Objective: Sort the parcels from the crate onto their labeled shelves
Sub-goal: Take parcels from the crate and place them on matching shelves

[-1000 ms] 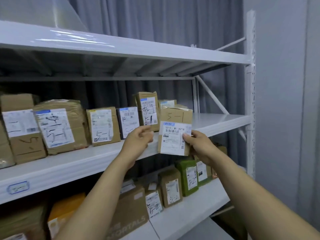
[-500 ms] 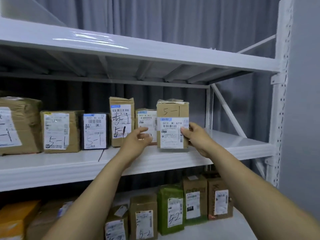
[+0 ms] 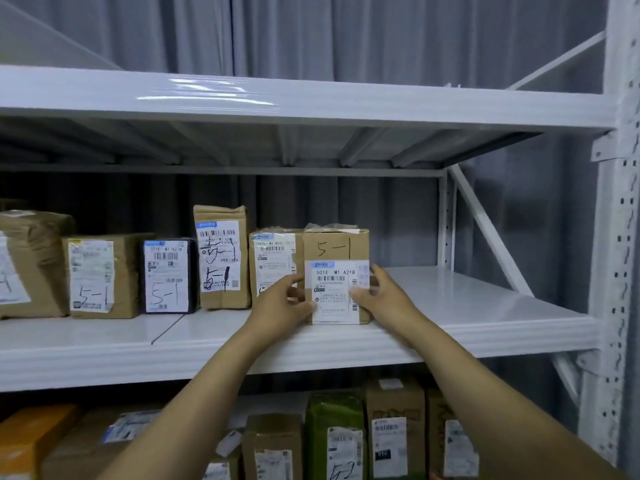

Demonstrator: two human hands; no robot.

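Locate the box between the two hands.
Head view: the box stands on the middle shelf, right end of the row, beside a labelled brown parcel, with the left hand and right hand flanking it.

Left hand [image 3: 281, 308] and right hand [image 3: 385, 299] hold parcel [image 3: 336, 249].

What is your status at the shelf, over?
Left hand and right hand grip the 5-1 parcel. It stands on the middle shelf, row's right end. Nothing blocks it.

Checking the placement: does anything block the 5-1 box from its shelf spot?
Nothing visible does. The box stands on the shelf, right of the other parcels, left hand and right hand on it; behind it is hidden.
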